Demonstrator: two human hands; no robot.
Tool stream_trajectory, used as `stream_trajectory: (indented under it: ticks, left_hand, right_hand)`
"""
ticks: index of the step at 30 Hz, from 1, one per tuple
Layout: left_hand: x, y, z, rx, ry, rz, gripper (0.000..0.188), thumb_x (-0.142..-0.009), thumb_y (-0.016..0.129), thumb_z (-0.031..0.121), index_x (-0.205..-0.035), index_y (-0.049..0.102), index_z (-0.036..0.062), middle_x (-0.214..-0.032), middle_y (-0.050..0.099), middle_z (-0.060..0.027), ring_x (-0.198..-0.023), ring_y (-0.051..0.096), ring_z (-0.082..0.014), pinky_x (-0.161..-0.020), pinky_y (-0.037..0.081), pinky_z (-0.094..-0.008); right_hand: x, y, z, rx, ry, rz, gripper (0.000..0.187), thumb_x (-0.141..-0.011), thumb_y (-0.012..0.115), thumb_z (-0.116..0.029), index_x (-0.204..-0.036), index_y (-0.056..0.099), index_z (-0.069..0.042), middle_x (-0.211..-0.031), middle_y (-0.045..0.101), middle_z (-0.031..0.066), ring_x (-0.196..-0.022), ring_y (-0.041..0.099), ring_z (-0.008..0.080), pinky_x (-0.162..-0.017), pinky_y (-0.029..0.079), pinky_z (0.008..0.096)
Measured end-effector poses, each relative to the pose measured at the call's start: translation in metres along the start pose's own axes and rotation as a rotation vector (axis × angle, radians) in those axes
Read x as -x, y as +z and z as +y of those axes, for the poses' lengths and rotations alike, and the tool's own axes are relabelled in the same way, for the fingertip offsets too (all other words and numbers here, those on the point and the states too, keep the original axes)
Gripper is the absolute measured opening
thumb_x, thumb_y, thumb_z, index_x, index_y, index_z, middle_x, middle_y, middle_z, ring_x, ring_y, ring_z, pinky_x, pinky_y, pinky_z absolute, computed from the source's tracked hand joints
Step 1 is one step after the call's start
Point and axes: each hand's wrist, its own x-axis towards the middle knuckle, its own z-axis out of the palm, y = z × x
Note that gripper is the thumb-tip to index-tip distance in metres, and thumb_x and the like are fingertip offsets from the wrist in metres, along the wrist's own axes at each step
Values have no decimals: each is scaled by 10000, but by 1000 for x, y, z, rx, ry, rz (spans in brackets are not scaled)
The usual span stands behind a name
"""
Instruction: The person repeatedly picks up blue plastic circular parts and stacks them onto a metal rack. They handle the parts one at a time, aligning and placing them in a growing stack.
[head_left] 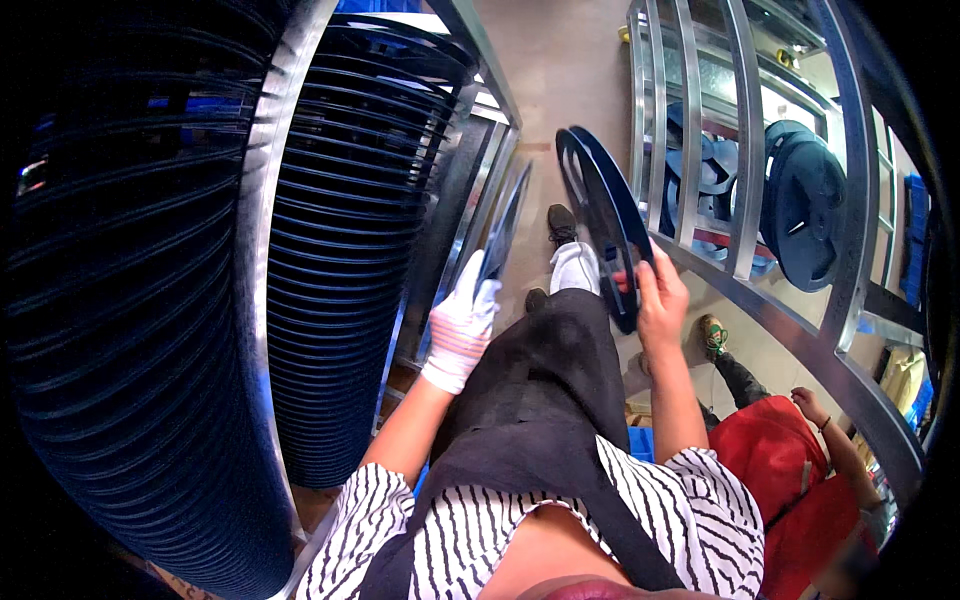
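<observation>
A tall metal rack [270,250] packed edge-on with dark blue reels [340,260] fills the left side; a second metal rack [745,180] on the right carries a few more dark reels [805,205]. Low at the right a person in red [775,450] crouches on the floor. Between the racks, the right hand [660,300], bare, is clamped on the lower rim of a dark blue reel [600,215] held upright and nearly edge-on. The left hand [462,325], in a white glove, grips the bottom edge of a second thin disc [503,235], just beside the left rack. Both look like thin, stiff plastic, probably light but liable to flex or slip, so a firm hold on the rim seems safest
</observation>
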Motion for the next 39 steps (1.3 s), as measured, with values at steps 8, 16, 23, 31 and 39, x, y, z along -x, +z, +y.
stream_trajectory:
  ticks: [8, 16, 23, 31, 39]
  left_hand:
    - [31, -12, -85, -176, -129, -68, 505, -900, 652, 243, -1379, 527, 141, -775, 671, -149, -597, 633, -250, -591, 503, -355]
    - [40, 1, -85, -326, -141, -161, 473, -972, 557, 248, -1404, 478, 72, -866, 714, -76, -650, 658, -122, -602, 530, -276]
    - [49, 1, -87, -306, -188, -177, 503, -971, 529, 366, -1424, 441, 166, -786, 653, -216, -699, 640, -392, -635, 492, -472]
    - [61, -5, -79, -241, -299, -185, 473, -989, 513, 351, -1417, 464, 154, -809, 698, -127, -675, 687, -244, -638, 521, -371]
    - [62, 0, -78, -163, -345, -228, 509, -991, 528, 300, -1462, 400, 158, -850, 708, -121, -686, 685, -235, -613, 517, -363]
  right_hand:
    - [-45, 1, -83, 288, -497, -248, 354, -903, 509, 80, -1236, 609, 12, -1200, 662, 149, -718, 654, 155, -674, 534, 261]
    - [-80, 33, -96, 278, -549, -428, 377, -877, 539, 79, -1239, 612, -1, -1221, 646, 173, -973, 689, 257, -772, 567, 315]
    - [-136, 98, -109, 350, -752, -548, 386, -866, 610, -31, -1249, 603, -81, -1111, 674, 149, -994, 664, 313, -855, 533, 377]
    - [-209, 201, -100, 137, -711, -682, 287, -966, 555, -130, -1244, 625, -130, -743, 637, 71, -624, 631, 132, -608, 530, 273]
    - [-204, 247, -94, 181, -991, -504, 314, -879, 577, -95, -1185, 648, -107, -894, 696, 136, -811, 682, 286, -746, 544, 387]
